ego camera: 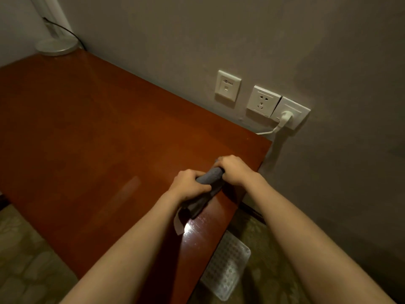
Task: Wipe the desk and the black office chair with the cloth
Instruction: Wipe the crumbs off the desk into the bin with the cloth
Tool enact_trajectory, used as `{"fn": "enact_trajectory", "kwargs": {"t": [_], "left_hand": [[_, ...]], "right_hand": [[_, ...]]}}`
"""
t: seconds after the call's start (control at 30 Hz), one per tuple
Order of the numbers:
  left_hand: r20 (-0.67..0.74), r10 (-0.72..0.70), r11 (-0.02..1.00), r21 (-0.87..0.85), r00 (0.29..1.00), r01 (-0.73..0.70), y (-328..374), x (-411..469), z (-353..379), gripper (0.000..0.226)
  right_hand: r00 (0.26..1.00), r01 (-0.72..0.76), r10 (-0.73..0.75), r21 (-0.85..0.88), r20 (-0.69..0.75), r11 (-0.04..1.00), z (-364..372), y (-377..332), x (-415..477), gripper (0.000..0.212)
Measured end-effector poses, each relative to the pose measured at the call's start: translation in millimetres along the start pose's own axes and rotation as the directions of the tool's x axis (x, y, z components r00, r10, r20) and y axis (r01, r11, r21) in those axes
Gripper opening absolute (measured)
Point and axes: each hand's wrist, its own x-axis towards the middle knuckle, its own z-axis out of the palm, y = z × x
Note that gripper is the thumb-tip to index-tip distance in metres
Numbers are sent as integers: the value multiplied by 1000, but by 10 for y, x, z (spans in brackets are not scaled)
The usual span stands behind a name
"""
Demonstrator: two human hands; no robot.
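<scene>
One grey cloth (pixel 210 177), rolled into a thick twist, sits between both hands above the right end of the desk (pixel 92 132), close to its right edge. The left hand (pixel 190 185) has its fingers curled tightly round the nearer part of the roll. The right hand (pixel 234 171) is clenched round the farther end, knuckles up. The two fists are just beside each other, with only a short stretch of cloth showing between them. Below the left hand the rest of the cloth hangs down in loose folds towards the desktop, ending in a paler corner; whether that end touches the wood cannot be told. Both bare forearms reach in from the lower edge of the view.

The desk is glossy reddish-brown wood, with a bright reflection just beside the hanging cloth end. At its far left corner stands a round white lamp base (pixel 56 46) with a dark cable (pixel 65 29). On the grey wall (pixel 263 40) to the right are three white socket plates, and a white plug (pixel 286 116) sits in the rightmost one. A clear perforated plastic tray (pixel 228 266) lies on the patterned floor beside the desk's right side.
</scene>
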Motion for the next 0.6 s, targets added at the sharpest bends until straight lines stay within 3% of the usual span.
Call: {"fn": "enact_trajectory", "kwargs": {"t": [0.13,0.5,0.6], "left_hand": [[62,16,998,-66,998,-12,113,-60,236,32],[233,66,998,-22,970,-63,436,-271,619,29],[343,73,994,53,937,-96,548,-313,732,34]], "right_hand": [[998,-65,66,43,-23,997,68,89,-293,33],[978,-188,199,152,-62,970,355,290,-994,39],[968,-251,239,201,82,947,526,357,-1177,30]]}}
